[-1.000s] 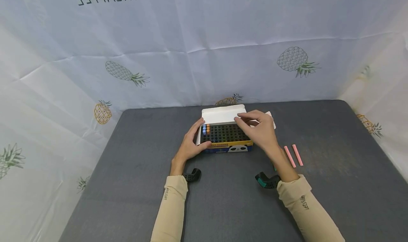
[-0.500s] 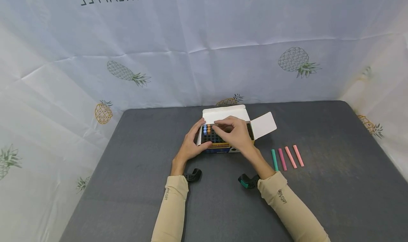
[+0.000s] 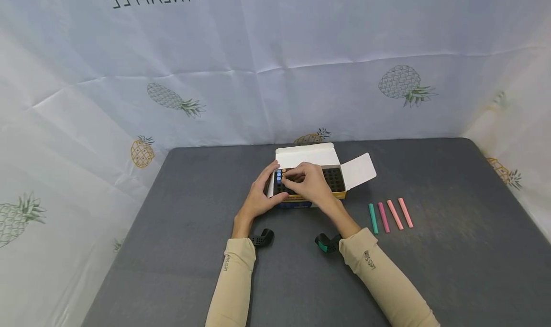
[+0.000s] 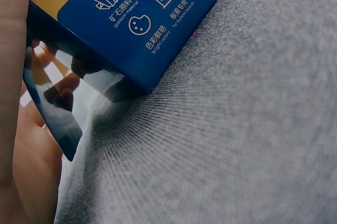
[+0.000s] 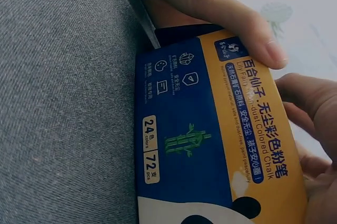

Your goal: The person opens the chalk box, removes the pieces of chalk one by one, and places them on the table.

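On the far half of the table (image 3: 465, 269), between both hands: an open blue-and-yellow chalk box (image 3: 301, 204), with a white lid (image 3: 306, 155) upright along the far edge and a white flap (image 3: 359, 171) spread out to the right. Gripped at its left end by the left hand (image 3: 257, 198), with thumb against the top of the near wall and fingers stretched to the far left corner. Reached over from the near side by the right hand (image 3: 311, 186), with fingers bent and thumb and forefinger close together above the left part of the black tray (image 3: 333, 178) inside. Impossible to tell whether pinching a stick there or just touching. Standing in the tray, just left of those fingertips: a column of blue sticks (image 3: 279, 176); in the next column to the right, partly hidden behind the fingers, orange sticks (image 3: 284, 170). Lying on the table right of the box and nearer, apart from both hands: a green stick (image 3: 373, 218), a magenta stick (image 3: 384, 217) and two pink sticks (image 3: 405, 212), side by side without touching. Strapped at the wrists, beside rolled beige sleeves (image 3: 230, 281): black devices (image 3: 262, 238).
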Motion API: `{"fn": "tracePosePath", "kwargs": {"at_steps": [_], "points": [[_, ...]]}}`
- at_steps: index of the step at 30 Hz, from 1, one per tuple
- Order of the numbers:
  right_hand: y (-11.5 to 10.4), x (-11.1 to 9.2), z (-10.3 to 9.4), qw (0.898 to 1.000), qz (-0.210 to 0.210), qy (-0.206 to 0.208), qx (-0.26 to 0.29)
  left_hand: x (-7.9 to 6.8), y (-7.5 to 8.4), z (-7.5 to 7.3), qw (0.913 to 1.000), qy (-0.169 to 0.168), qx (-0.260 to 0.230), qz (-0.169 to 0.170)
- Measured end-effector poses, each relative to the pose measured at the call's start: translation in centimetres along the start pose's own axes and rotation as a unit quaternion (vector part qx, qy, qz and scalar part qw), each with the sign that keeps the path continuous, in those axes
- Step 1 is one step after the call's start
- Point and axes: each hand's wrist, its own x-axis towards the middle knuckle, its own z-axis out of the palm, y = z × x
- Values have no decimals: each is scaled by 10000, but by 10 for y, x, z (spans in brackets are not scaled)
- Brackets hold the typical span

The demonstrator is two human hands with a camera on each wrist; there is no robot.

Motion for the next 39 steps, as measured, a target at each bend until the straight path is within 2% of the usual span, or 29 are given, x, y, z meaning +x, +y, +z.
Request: {"fn": "tracePosePath", "kwargs": {"at_steps": [9, 16, 24, 32, 39], "points": [[-2, 3, 2, 9990, 188, 10, -417, 1, 1, 0, 10000, 10, 38, -9], [-4, 2, 5, 9988, -30, 221, -443, -1, -1, 1, 10000, 39, 72, -43], [-3, 5, 6, 9984, -94, 545, 128, 0, -2, 1, 10000, 65, 69, -21], [-3, 7, 5, 9989, -25, 360, 302, 1, -1, 1, 9999, 37, 111, -90], [-11, 10, -4, 9948, -180, 689, 728, 1, 0, 1, 9998, 67, 142, -122]]}}
